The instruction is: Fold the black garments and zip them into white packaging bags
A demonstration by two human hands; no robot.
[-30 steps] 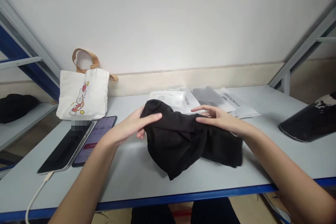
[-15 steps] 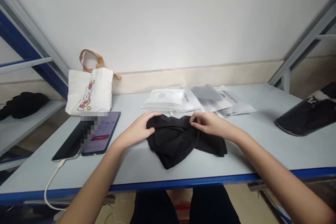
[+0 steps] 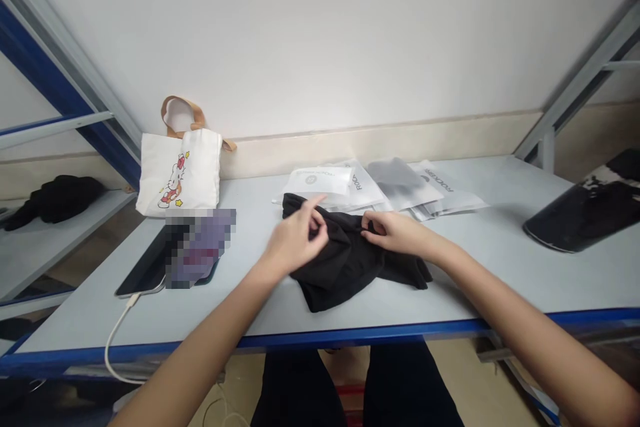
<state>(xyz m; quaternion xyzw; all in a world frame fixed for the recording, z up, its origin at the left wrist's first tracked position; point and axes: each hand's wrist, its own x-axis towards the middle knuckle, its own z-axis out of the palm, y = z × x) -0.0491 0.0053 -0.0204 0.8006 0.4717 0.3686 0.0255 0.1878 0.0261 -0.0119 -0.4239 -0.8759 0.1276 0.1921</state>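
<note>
A black piece of cloth [image 3: 335,273], bunched and creased, lies on the table in front of me; its exact kind cannot be made out. Over its left part is my left hand [image 3: 299,238], thumb and curled fingers closing on the fabric while one finger sticks out. My right hand [image 3: 387,232] pinches the upper edge of the cloth right of its middle, fingertips together. A flap of the cloth stands up behind my left hand, and its narrower end spreads to the right under my right wrist.
Frosted zip bags [image 3: 400,187] with printed lettering lie behind the cloth. At left are a white tote bag [image 3: 180,173] and two phones, the outer phone [image 3: 145,267] on a white cable [image 3: 114,337]. A black-and-white cylindrical object [image 3: 580,213] lies right on the table [image 3: 490,233].
My left hand has moved right, from the cloth's left end onto its upper left part, and its fingers have curled in. My right hand keeps its pinch. The view has shifted slightly.
</note>
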